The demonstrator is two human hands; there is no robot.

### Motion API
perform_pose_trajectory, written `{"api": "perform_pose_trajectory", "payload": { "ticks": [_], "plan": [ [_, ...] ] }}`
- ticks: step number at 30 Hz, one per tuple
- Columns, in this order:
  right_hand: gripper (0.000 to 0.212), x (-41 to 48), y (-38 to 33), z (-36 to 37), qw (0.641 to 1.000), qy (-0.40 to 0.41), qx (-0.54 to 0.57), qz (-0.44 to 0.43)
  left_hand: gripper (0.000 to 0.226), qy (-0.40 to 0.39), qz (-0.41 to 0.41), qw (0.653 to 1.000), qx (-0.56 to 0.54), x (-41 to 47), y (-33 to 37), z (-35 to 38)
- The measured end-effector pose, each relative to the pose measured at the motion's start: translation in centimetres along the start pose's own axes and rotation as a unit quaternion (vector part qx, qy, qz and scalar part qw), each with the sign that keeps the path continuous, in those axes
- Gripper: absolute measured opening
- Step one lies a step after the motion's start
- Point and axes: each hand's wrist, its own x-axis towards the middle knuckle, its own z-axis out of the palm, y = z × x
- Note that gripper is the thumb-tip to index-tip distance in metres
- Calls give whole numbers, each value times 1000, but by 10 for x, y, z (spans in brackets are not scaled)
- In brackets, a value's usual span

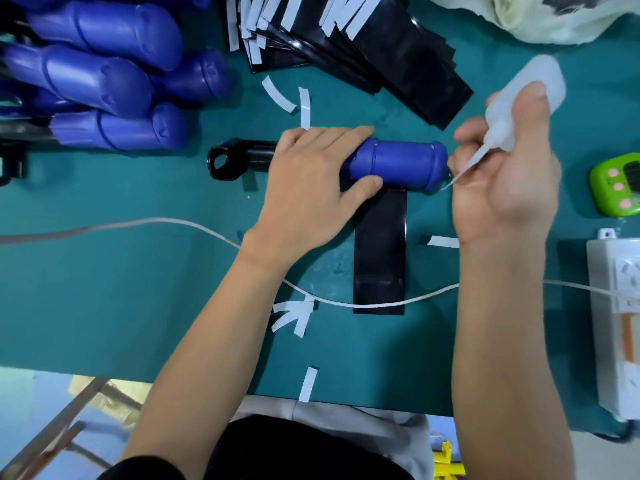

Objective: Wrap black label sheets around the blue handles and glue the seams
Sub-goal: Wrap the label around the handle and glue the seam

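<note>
A blue handle [401, 164] on a black tube [242, 159] lies across the green table. My left hand [311, 181] grips its left half, thumb underneath. A black label sheet [380, 251] hangs from under the handle toward me, flat on the table. My right hand [502, 178] holds a white glue bottle [519, 102] tilted down, its thin nozzle [465, 168] at the handle's right end.
More blue handles [104, 81] are piled at the far left. A stack of black label sheets [363, 46] lies at the back. White backing strips [294, 317] are scattered about. A white cable [173, 223] crosses the table. A green timer [616, 188] and white power strip [616, 323] sit at the right.
</note>
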Motion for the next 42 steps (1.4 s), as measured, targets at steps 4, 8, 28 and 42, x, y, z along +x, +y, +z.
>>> {"api": "perform_pose_trajectory", "payload": {
  "ticks": [4, 8, 28, 42],
  "plan": [
    [33, -2, 6, -4, 1000, -7, -15, -26, 56, 1, -25, 999, -41, 0, 1, -1],
    [28, -5, 8, -6, 999, -21, -12, -30, 66, -18, -65, 993, -94, 1, -3, -5],
    [28, -9, 11, -8, 997, 13, -13, -75, 65, 88, -65, 986, -126, -1, -4, 5],
    [27, -7, 5, -13, 998, 8, 60, -21, 70, 100, -130, 969, -185, 8, -6, -11]
  ]
}}
